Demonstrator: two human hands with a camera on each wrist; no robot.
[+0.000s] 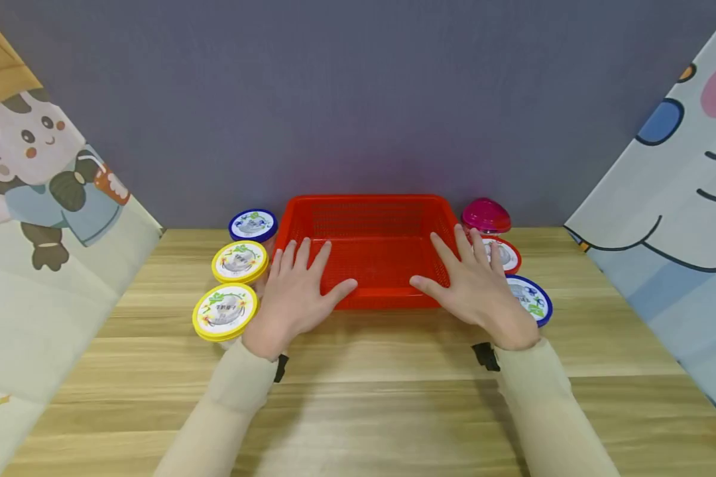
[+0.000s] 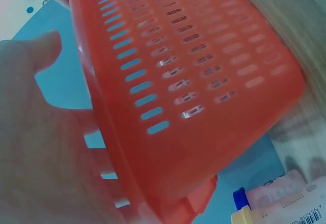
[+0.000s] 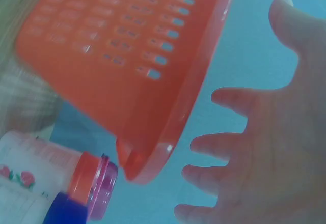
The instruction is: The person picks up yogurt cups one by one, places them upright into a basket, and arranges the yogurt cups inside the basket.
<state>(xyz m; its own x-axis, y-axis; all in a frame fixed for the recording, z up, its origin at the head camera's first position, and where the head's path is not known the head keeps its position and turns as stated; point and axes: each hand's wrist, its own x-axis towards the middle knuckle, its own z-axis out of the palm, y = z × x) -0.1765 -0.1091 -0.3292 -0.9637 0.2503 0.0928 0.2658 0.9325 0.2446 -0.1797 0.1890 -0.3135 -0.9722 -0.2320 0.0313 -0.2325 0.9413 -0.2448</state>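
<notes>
A red plastic basket [image 1: 388, 299] with slotted walls stands on the table against the back wall. Over its left front corner spreads my left hand [image 1: 295, 291], palm down with fingers straight. My right hand [image 1: 480, 291] hovers above the right front corner, fingers spread as well. In the right wrist view, that hand [image 3: 275, 142] is apart from the basket's rim [image 3: 191, 107]. The left wrist view shows fingers [image 2: 109, 160] partly behind the rim; I cannot tell whether they touch it. Neither hand holds anything.
Left of the basket stand two yellow-lidded tubs [image 1: 225, 311] [image 1: 239, 261] and a blue-lidded tub [image 1: 253, 225]. On its right are a magenta-domed tub [image 1: 486, 215], a red-lidded tub [image 1: 504, 255] and a blue-lidded tub [image 1: 530, 299]. Printed cloths flank the wooden table [image 1: 382, 411].
</notes>
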